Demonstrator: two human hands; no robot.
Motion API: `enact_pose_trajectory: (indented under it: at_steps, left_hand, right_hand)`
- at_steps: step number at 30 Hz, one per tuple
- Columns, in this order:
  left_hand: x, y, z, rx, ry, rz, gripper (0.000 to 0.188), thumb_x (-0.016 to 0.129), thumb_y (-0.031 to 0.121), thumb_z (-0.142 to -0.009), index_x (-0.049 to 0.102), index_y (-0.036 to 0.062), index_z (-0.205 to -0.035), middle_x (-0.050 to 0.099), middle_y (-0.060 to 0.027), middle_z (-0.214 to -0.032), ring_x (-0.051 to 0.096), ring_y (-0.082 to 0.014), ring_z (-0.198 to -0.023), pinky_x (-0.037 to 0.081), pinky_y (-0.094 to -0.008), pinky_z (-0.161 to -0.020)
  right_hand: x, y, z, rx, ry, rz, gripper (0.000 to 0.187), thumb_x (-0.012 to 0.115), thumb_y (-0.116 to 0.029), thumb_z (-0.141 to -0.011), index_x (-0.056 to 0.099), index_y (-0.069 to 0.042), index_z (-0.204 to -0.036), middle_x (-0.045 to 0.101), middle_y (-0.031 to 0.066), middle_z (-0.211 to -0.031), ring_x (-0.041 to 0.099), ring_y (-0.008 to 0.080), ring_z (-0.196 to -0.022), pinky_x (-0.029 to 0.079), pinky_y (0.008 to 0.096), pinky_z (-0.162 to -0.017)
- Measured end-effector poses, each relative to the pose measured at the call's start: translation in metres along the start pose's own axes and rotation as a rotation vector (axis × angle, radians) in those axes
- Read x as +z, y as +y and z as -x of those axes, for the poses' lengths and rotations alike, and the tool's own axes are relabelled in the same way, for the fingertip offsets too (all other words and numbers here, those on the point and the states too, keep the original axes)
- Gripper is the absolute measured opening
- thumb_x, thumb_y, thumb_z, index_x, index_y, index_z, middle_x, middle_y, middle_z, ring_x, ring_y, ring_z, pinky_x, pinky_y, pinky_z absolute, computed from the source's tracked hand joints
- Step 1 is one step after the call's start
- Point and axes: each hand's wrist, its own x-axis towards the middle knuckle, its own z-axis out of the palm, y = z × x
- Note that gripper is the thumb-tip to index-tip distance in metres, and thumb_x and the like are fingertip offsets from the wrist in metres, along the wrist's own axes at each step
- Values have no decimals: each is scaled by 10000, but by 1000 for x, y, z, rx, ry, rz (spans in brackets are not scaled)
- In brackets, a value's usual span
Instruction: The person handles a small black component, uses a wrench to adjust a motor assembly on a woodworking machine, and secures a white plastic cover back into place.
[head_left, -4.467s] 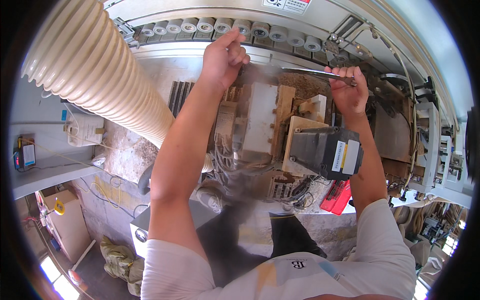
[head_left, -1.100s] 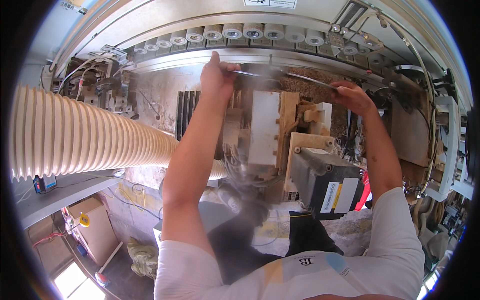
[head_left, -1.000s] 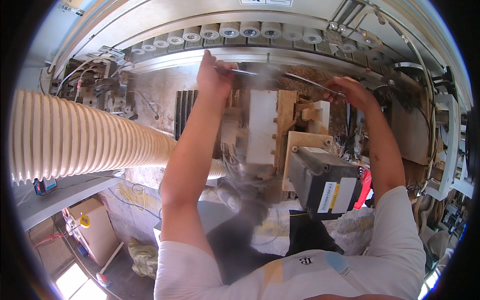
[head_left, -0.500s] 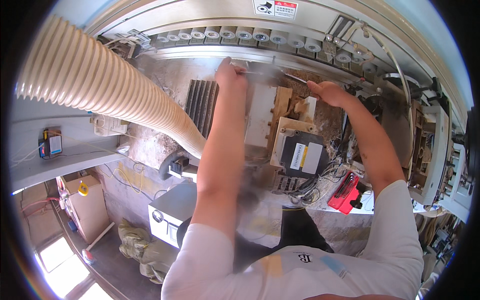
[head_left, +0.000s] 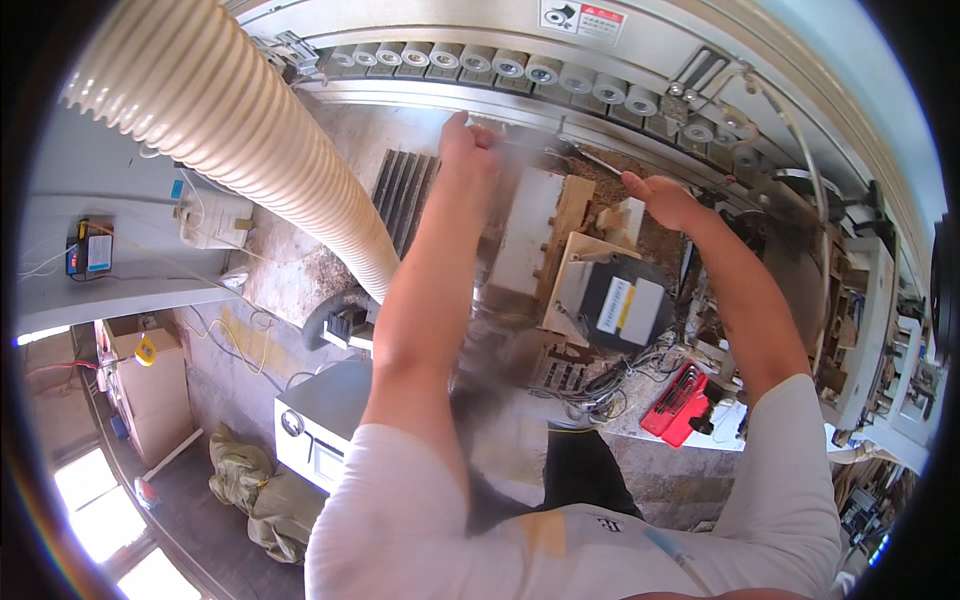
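Observation:
Both my arms reach forward into a dusty machine. My left hand [head_left: 468, 140] is closed beside the long rail under the row of rollers; whatever it grips is lost in a hazy patch. In my right hand [head_left: 668, 200], fingers wrapped and thumb along the top, is a slim metal tool [head_left: 603, 165] that points left toward a dark part [head_left: 545, 150] near my left hand. Below and between the hands are a pale block [head_left: 527, 235], a brown toothed-edge piece [head_left: 566, 225] and a motor with a black cover [head_left: 595, 295].
White rollers [head_left: 477, 60] line the back rail. A thick ribbed hose [head_left: 240, 130] slants down from upper left, beside a dark slatted part [head_left: 400, 195]. Loose cables [head_left: 595, 395] and a red hex key case [head_left: 677, 403] lie near the front edge. Machine framework stands at right.
My view has shifted and turned slightly, so the hose, motor and red case sit differently in it. Both hands keep nearly the same places, and the right still holds the slim tool.

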Motion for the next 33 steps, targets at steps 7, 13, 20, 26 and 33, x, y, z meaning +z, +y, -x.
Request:
enact_pose_trajectory:
  at_steps: [7,13,20,26,33]
  left_hand:
    - [-5,-4,-7,41,-58,-111,363,463,312,-1056,420,87,-774,311,-28,-540,359,-202,-505,495,-484,-674]
    - [-4,10,25,-121,-101,212,429,475,367,-1036,320,137,-709,270,16,-537,287,-157,-467,416,-375,-650]
    - [4,8,12,-116,-11,207,230,421,201,-950,318,154,-750,247,11,-538,256,-164,-459,358,-384,-552]
    - [20,1,44,-15,25,-51,233,411,266,-980,342,128,-806,276,-5,-557,252,-186,-472,429,-407,-606]
    - [6,7,33,45,-71,39,351,530,281,-1056,355,143,-785,285,27,-574,274,-142,-490,455,-373,-630]
  right_hand:
    - [-4,-1,-1,34,-56,67,888,274,-744,-1003,685,35,-894,680,272,-1011,632,441,-1059,462,498,-951]
    - [15,10,-5,66,-27,-80,856,294,-735,-1007,697,20,-1028,679,271,-1083,625,445,-1092,460,480,-967]
    - [1,-1,2,62,-11,19,836,301,-718,-1014,707,7,-1104,671,277,-1168,600,442,-1179,440,474,-1010]
    - [-2,-1,1,80,-75,68,883,281,-740,-1005,701,35,-1063,711,250,-1052,632,474,-1044,464,498,-932]
    - [62,44,-28,53,49,-376,909,425,-824,-916,725,33,-887,672,205,-845,640,250,-807,498,417,-796]
